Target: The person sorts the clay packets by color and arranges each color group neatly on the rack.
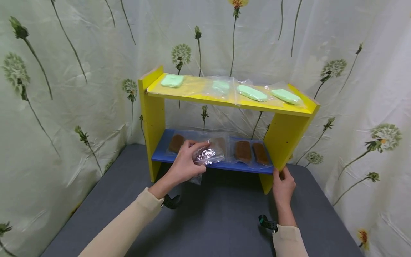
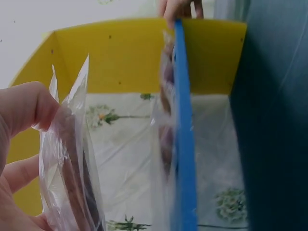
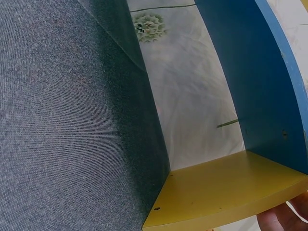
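My left hand (image 1: 187, 162) pinches a clear zip bag (image 1: 208, 154) in front of the blue shelf board (image 1: 205, 165). In the left wrist view, brown bars (image 2: 72, 178) show inside that bag, between thumb and fingers. My right hand (image 1: 284, 185) grips the lower right of the yellow side panel (image 1: 287, 137), where the blue board meets it. Bagged brown bars (image 1: 243, 151) lie along the blue board, one of them at its left end (image 1: 176, 143). Part of the row is hidden behind my left hand and its bag.
On the yellow top board (image 1: 192, 91) lie several pale green bars (image 1: 252, 93) in clear bags. The shelf unit stands on a dark grey table (image 1: 218, 214). Behind it hangs a flower-printed curtain (image 1: 205, 43). Both wrists wear black straps (image 1: 268, 223).
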A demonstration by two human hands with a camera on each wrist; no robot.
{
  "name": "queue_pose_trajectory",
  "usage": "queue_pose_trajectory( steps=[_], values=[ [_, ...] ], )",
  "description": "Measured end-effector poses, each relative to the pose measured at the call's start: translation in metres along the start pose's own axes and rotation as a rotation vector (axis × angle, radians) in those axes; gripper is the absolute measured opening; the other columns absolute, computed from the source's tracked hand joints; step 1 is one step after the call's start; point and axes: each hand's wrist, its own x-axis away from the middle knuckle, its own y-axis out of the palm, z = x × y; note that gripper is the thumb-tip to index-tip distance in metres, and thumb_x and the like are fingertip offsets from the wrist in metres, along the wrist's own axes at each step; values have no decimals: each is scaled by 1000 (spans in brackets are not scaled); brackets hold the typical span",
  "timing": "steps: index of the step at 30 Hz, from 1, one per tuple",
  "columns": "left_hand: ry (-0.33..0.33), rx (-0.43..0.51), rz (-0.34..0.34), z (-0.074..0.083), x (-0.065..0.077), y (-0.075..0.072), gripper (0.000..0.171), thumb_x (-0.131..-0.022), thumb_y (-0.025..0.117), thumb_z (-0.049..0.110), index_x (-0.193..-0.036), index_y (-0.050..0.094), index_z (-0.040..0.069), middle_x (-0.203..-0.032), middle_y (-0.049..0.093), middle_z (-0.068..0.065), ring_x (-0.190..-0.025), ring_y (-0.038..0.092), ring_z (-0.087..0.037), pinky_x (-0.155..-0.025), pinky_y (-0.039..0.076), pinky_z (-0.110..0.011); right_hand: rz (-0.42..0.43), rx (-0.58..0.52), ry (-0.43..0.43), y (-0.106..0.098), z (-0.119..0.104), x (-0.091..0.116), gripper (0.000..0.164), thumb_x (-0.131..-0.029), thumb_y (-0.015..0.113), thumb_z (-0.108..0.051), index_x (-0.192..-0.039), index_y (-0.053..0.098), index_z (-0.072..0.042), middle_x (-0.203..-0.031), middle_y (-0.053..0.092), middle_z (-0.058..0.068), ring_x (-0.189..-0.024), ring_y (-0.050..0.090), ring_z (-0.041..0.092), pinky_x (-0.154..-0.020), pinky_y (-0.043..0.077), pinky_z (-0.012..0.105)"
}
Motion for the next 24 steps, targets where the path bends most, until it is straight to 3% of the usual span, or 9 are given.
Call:
queue_pose_trajectory(
  steps=[6, 11, 14, 17, 24],
  values=[
    [24, -30, 18, -5, -33, -1, 71, -78, 71, 8, -144, 56, 28, -135, 40, -8, -106, 40, -26, -68, 41, -42, -10, 15, -7, -2, 2, 0, 29, -103, 57, -37, -117, 70, -16, -105, 73, 9, -88, 62, 17, -69, 44, 19],
    [10, -40, 37, -14, -53, -2, 71, -77, 71, 9, -145, 55, 25, -144, 36, -13, -100, 46, -28, -64, 40, -41, -11, 25, -10, -1, 3, -2, 26, -103, 58, -35, -115, 70, -16, -103, 73, 8, -85, 61, 17, -69, 44, 24],
    [-5, -59, 53, -19, -62, -3, 70, -78, 74, 13, -145, 56, 25, -145, 36, -14, -106, 48, -30, -64, 42, -41, -9, 22, -14, 0, 3, -3, 24, -103, 58, -35, -113, 70, -17, -100, 72, 7, -81, 59, 17, -67, 44, 25],
    [-26, -78, 67, -22, -68, -2, 69, -80, 76, 17, -145, 56, 25, -143, 37, -15, -119, 41, -35, -71, 42, -45, -7, 17, -17, -1, 3, -3, 23, -102, 58, -35, -113, 70, -18, -98, 72, 6, -79, 58, 16, -65, 43, 24],
    [-80, -108, 60, -36, -75, 10, 65, -82, 78, 18, -144, 56, 23, -138, 39, -17, -119, 40, -39, -83, 43, -51, -18, 7, -16, -2, 2, -2, 27, -103, 57, -37, -116, 70, -18, -105, 73, 7, -87, 62, 18, -69, 45, 26]
  ],
)
